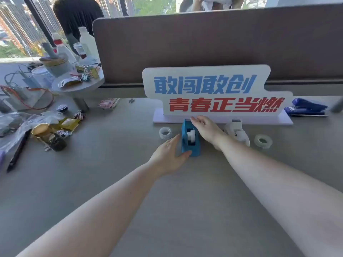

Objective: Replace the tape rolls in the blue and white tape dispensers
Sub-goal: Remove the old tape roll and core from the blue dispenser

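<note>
At frame centre, the blue dispenser (191, 139) is best steadied by the flat, open left hand (169, 156) while the spent roll (191, 135) is lifted out by the relaxed, empty right hand (207, 129).

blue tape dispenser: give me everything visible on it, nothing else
The blue tape dispenser looks like moulded plastic, a wedge-like body standing upright on the grey desk in front of the sign's base. Its open top well holds a white roll or hub on its side. The left hand touches its near left side, thumb against the near end; the right hand lies over its far right top edge, fingers fairly straight. The cutter blade can't be made out.
</note>
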The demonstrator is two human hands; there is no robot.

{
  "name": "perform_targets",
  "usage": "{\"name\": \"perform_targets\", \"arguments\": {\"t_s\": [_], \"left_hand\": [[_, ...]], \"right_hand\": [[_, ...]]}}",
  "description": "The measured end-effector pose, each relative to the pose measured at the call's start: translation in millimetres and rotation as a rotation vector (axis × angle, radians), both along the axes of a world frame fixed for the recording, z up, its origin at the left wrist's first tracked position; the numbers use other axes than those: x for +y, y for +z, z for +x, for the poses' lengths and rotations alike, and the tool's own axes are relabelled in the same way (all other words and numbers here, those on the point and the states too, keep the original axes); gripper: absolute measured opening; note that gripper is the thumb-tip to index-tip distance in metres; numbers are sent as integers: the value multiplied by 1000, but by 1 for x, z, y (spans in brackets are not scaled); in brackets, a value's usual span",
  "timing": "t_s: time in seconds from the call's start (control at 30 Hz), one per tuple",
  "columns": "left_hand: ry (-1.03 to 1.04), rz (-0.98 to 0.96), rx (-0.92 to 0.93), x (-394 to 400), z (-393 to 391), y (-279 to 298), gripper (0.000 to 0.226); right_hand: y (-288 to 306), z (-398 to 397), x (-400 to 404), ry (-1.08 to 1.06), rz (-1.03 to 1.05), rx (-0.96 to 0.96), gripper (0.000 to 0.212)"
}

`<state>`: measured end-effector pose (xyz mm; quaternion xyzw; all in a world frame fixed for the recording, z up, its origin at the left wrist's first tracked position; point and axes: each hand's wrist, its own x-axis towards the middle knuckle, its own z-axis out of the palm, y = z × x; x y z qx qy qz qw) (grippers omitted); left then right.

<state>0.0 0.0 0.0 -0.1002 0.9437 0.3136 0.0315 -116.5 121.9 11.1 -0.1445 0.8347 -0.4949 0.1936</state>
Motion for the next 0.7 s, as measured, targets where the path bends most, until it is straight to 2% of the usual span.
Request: {"name": "perform_targets", "arguments": {"t_s": [0.13, 0.27, 0.43, 0.57, 0.7], "left_hand": [[6, 55, 62, 5, 0, -19, 67], [98, 147, 176, 11, 8, -30, 63], [166, 118, 249, 22, 35, -32, 60], [190, 114, 313, 36, 70, -38, 58], [201, 106, 304, 48, 99, -39, 56]], "right_hand": [[-10, 5, 1, 15, -58, 54, 51], [-27, 13, 10, -55, -70, 167, 37], [-39, 47, 29, -116, -80, 287, 35], [-47, 95, 53, -128, -70, 307, 38], [-44, 143, 85, -91, -42, 379, 41]]}}
